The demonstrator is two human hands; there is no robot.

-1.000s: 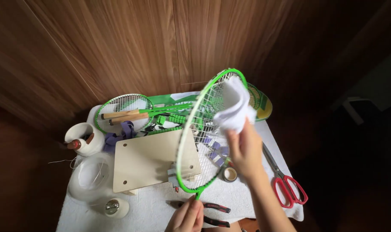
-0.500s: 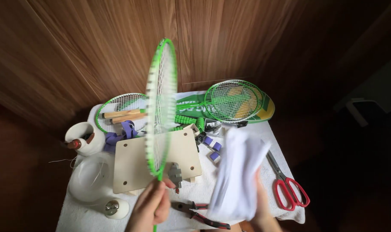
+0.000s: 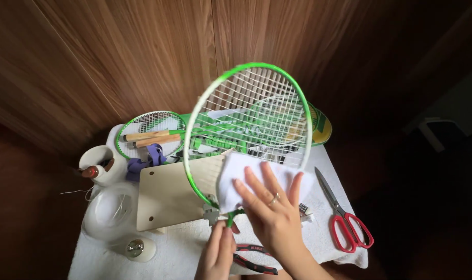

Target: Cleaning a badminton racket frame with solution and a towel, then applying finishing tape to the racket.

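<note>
Green racket (image 3: 249, 111) with white criss-cross strings stands up over the small table (image 3: 194, 249), facing the camera. Left hand (image 3: 217, 254) pinches tight around its thin neck. Right hand (image 3: 272, 212), fingers spread flat, presses 1 soft white cloth (image 3: 236, 173) on the strings. Behind lie 2 more green rackets (image 3: 150, 129). 1 pair of red scissors (image 3: 345, 223), 1 flat pale board (image 3: 166, 199) and 1 pair of pliers (image 3: 254, 259) lie nearby.

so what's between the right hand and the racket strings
A white cloth: the head view shows the right hand pressing it flat against the strings of the green racket.
</note>
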